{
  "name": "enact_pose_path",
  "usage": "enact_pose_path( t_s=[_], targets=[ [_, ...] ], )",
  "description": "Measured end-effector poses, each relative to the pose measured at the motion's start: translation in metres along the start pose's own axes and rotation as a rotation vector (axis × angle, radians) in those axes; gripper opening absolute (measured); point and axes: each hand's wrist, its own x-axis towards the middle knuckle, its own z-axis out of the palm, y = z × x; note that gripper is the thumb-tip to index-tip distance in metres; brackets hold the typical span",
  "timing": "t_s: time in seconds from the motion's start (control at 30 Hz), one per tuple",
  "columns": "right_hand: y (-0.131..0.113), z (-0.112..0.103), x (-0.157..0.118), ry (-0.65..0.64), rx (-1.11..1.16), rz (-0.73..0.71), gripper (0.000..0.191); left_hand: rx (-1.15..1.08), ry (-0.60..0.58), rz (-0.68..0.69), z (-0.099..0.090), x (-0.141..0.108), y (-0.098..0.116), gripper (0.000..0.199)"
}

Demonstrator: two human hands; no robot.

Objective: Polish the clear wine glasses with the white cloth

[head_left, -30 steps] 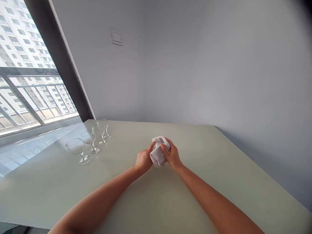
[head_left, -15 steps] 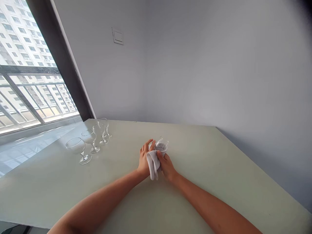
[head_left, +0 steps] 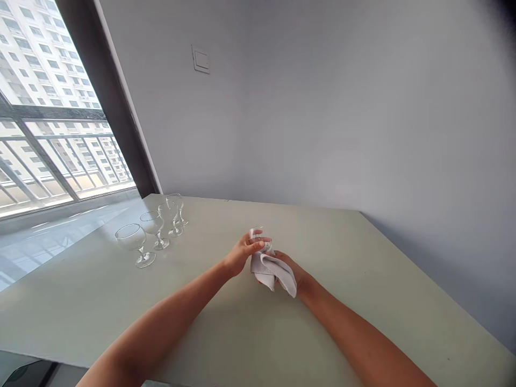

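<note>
In the middle of the table, my left hand (head_left: 242, 251) has its thumb and fingers wrapped round the bowl of a clear goblet (head_left: 257, 232). The goblet appears tilted, and its stem and foot are hidden. Just right of it, my right hand (head_left: 291, 266) is closed on a light grey cloth (head_left: 266, 264) pressed against the glass's lower part. The cloth's folded ends hang down over the right fingers, which are mostly covered.
Several stemmed glasses stand upright in a slanting row on the left, the nearest glass (head_left: 131, 236) closest to me. The pale table (head_left: 363, 301) meets grey walls at the back. A window (head_left: 60, 145) with a railing outside is on the left.
My left hand has shifted from beside the cloth onto the goblet's bowl. The cloth has turned, its ends now hanging to the right over my right hand. The view has moved slightly.
</note>
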Motion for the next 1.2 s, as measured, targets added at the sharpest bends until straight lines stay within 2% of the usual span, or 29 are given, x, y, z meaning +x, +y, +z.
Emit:
enact_pose_path(
  t_s=[0.1,0.2,0.27,0.33,0.43,0.67,0.77,0.87,0.93,1.1,1.2],
  targets=[
    [0.006,-0.003,0.008,0.138,-0.324,-0.107,0.031,0.058,0.207,0.001,0.001,0.002,-0.003,0.055],
    [0.013,-0.003,0.015,0.395,-0.896,-0.298,0.02,0.065,0.391,-0.006,0.004,0.004,-0.007,0.054],
    [0.014,-0.001,0.016,0.49,-1.22,-0.424,0.025,0.026,0.448,0.027,0.005,0.004,-0.009,0.055],
    [0.013,0.0,0.015,0.517,-1.371,-0.509,0.029,-0.013,0.446,0.086,0.006,0.003,-0.008,0.055],
    [0.01,0.0,0.012,0.531,-1.259,-0.483,0.023,0.01,0.4,0.188,0.01,-0.001,-0.002,0.056],
    [0.021,-0.012,0.022,0.615,-0.298,-0.235,0.028,0.087,0.242,0.314,0.021,-0.011,0.006,0.061],
    [0.022,-0.017,0.025,0.558,-0.022,-0.154,0.03,0.162,0.218,0.363,0.024,-0.014,0.007,0.062],
    [0.019,-0.016,0.021,0.488,0.135,-0.106,0.03,0.206,0.242,0.449,0.026,-0.016,0.009,0.06],
    [0.018,-0.014,0.019,0.443,0.113,-0.135,0.028,0.177,0.267,0.489,0.025,-0.016,0.012,0.06],
    [0.025,-0.006,0.018,0.339,-0.163,-0.228,0.022,0.074,0.336,0.463,0.018,-0.012,0.019,0.06],
    [0.03,-0.002,0.016,0.319,-0.579,-0.328,0.017,0.044,0.347,0.465,0.014,-0.009,0.02,0.06]
  ],
)
